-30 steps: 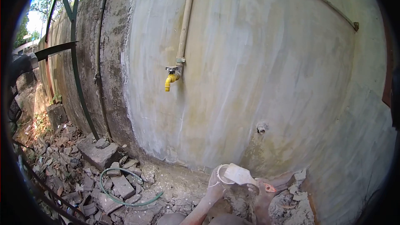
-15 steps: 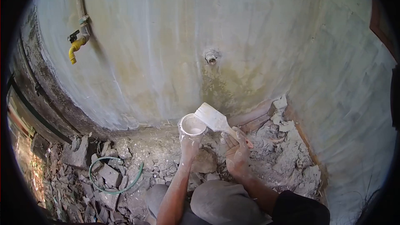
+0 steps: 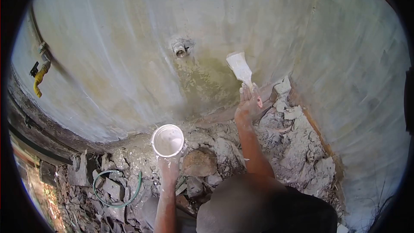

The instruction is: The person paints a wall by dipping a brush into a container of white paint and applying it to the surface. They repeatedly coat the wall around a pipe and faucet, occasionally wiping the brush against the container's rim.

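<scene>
A white tub with pale, whitish paint in it is held up by my left hand, its fingers wrapped around the side. My right hand grips a wide paintbrush by the handle, whose reddish end shows below the thumb. The paint-coated bristles point up and lie against or close over the wall, right of a damp greenish patch. White smears cover both hands.
A short pipe stub pokes out of the wall. At the left hangs a yellow tap. Broken rubble, a large stone and a loop of green hose lie along the wall's foot.
The brush has left the tub's rim and gone up and right to the wall with my right hand. My left hand has shifted the tub left and slightly down; the view has turned too.
</scene>
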`<state>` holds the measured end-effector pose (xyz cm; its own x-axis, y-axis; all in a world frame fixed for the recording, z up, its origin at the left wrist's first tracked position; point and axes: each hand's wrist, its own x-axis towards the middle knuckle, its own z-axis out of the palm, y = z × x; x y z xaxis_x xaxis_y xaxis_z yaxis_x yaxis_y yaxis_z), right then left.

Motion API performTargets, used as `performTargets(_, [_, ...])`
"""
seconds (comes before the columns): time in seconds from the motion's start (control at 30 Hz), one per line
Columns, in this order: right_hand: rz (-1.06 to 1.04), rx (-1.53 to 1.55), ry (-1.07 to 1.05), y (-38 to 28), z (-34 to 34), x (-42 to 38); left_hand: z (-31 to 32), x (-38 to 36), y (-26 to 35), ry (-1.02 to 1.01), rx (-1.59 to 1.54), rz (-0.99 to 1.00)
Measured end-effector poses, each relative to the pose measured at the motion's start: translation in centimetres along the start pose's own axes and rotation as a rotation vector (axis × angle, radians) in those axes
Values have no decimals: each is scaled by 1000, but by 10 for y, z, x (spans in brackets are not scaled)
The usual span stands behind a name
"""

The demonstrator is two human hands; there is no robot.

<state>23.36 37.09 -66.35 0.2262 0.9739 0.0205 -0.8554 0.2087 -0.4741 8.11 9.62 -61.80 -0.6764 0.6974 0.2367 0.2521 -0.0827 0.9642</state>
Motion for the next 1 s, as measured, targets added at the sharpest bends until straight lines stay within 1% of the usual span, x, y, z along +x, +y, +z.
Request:
performTargets(0.07, [4, -28, -7, 29, -42, 4, -13, -5, 28, 25, 49, -89])
performTargets(0.13, [109, -94, 130, 41, -79, -11, -24, -8, 47, 98, 110, -81])
performTargets(0.17, [114, -98, 140, 39, -92, -24, -32, -8, 47, 136, 112, -72])
performTargets(0.23, [172, -158, 288, 30, -112, -48, -43, -11, 53, 211, 162, -48])
performTargets(0.27, [173, -162, 292, 34, -127, -48, -52, -13, 47, 242, 148, -29])
performTargets(0.33, [191, -136, 463, 49, -164, -40, -64, -19, 40, 272, 137, -18])
performTargets(0.37, [193, -141, 470, 47, -162, -39, -67, -22, 43, 323, 176, -49])
performTargets(0.4, [135, -172, 368, 43, -147, -38, -69, -26, 45, 373, 216, -79])
performTargets(0.43, [76, -201, 263, 39, -129, -34, -71, -29, 46, 370, 219, -83])
performTargets(0.53, [73, -262, 205, 30, -60, -6, -76, -36, 43, 350, 169, -112])
performTargets(0.6, [22, -312, 138, 10, -13, 8, -76, -40, 37, 373, 114, -108])
performTargets(0.63, [-10, -335, 84, -7, 17, 12, -77, -43, 33, 397, 66, -99])
performTargets(0.67, [-38, -363, 35, -28, 45, 9, -83, -45, 25, 380, 51, -86])
performTargets(0.73, [-60, -263, 12, -68, 100, 3, -87, -48, 20, 382, 25, -94])
performTargets(0.77, [-61, -270, 8, -85, 115, -2, -87, -47, 19, 381, -4, -86])
performTargets(0.83, [-258, -263, -163, -111, 137, -8, -82, -45, 27, 375, -25, -89])
performTargets(0.9, [-282, -228, -185, -121, 144, -17, -83, -44, 29, 375, 56, -109])
performTargets(0.93, [-300, -194, -200, -123, 146, -20, -84, -45, 27, 378, 50, -107])
performTargets(0.97, [-301, -195, -208, -116, 141, -19, -86, -47, 23, 379, 59, -97])
performTargets(1.0, [-251, -139, -171, -101, 128, -13, -88, -48, 21, 378, 69, -85])
